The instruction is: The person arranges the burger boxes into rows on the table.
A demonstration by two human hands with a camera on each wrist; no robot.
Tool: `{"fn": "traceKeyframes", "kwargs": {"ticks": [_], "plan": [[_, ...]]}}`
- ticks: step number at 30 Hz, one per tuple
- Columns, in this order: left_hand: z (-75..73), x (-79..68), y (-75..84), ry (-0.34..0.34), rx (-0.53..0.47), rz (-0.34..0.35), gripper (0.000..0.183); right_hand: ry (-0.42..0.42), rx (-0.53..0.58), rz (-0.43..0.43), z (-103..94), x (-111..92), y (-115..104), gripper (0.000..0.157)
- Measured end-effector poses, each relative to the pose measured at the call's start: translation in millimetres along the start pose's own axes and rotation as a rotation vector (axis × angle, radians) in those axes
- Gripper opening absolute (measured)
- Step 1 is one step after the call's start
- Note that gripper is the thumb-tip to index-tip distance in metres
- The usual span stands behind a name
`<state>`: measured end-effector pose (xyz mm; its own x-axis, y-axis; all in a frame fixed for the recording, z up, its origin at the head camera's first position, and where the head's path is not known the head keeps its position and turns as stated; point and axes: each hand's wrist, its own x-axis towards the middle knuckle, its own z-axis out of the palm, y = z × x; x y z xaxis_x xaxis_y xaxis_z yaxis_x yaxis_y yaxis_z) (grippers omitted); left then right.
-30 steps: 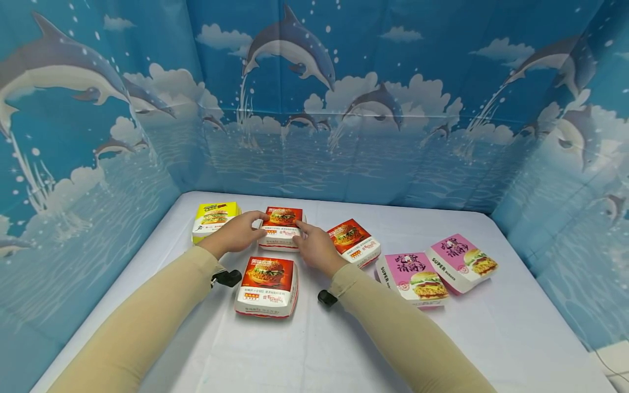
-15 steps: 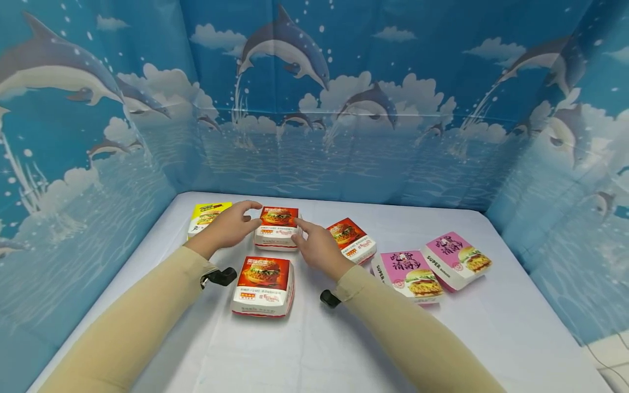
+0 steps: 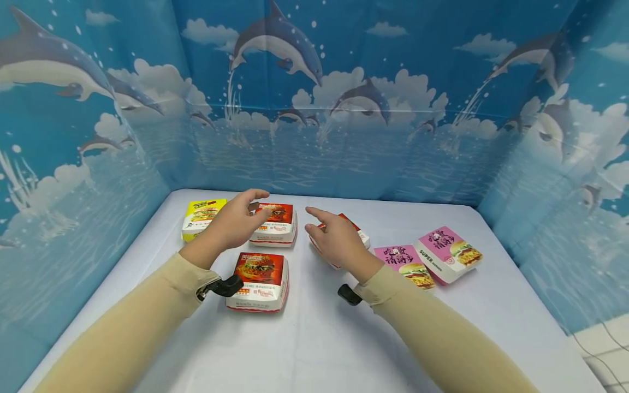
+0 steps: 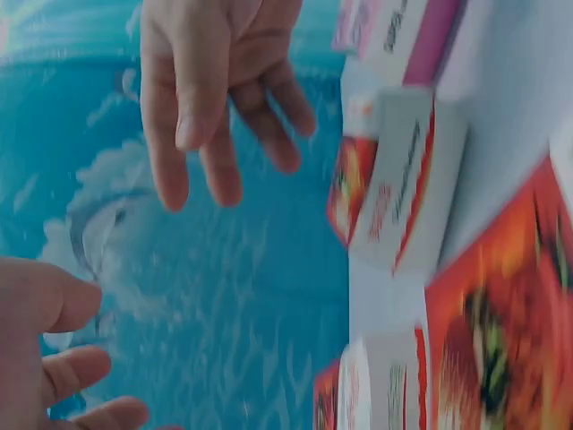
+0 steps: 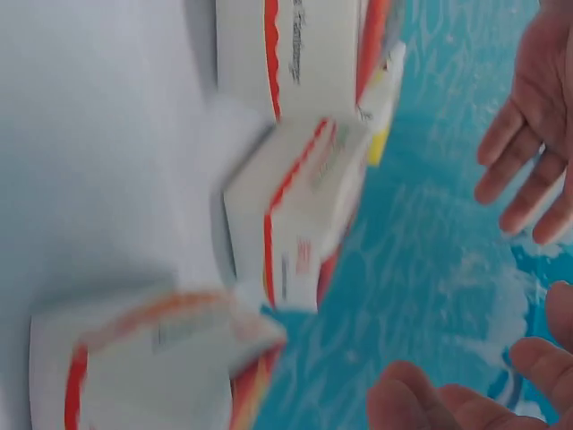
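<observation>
My left hand (image 3: pixel 237 222) is raised above the table with its fingers extended and nothing in them. In the head view it overlaps the left edge of the back red-and-white burger box (image 3: pixel 275 233). My right hand (image 3: pixel 339 240) hovers likewise with extended fingers, partly covering the tilted red-and-white burger box (image 3: pixel 365 238). A third red-and-white burger box (image 3: pixel 259 284) lies in front, between my forearms. Both hands appear apart from the boxes in the left wrist view, where the right hand (image 4: pixel 224 98) faces the left hand (image 4: pixel 54 349).
At the back left lies a yellow-and-white burger box (image 3: pixel 200 219). Two pink burger boxes lie to the right, a nearer one (image 3: pixel 400 256) partly behind my right sleeve and a farther one (image 3: pixel 449 254). A blue dolphin-print curtain (image 3: pixel 314 158) encloses the white table (image 3: pixel 314 349).
Both hands have let go of the back red-and-white box and lifted away from it. My right hand has moved right, over the tilted box. The camera view has shifted slightly.
</observation>
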<state>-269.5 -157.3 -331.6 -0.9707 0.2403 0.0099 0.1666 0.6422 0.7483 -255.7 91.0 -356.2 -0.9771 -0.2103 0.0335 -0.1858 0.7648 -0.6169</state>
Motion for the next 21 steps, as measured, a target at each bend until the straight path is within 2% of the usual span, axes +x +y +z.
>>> {"fn": "traceKeyframes", "kwargs": {"ticks": [7, 12, 16, 21], "plan": [[30.0, -14.3, 33.6, -0.026, -0.053, 0.041, 0.065, -0.024, -0.047, 0.052, -45.8, -6.6, 27.0, 0.056], [54.3, -17.6, 48.0, -0.045, -0.053, 0.032, 0.070, -0.056, -0.124, 0.036, -63.2, -3.9, 56.2, 0.056], [75.0, -13.8, 53.7, -0.044, -0.063, -0.020, 0.071, -0.094, -0.168, 0.018, -68.4, -0.4, 74.9, 0.056], [103.3, -5.2, 58.9, -0.029, -0.170, -0.118, 0.073, -0.145, -0.198, 0.016, -73.0, 2.6, 88.0, 0.057]]}}
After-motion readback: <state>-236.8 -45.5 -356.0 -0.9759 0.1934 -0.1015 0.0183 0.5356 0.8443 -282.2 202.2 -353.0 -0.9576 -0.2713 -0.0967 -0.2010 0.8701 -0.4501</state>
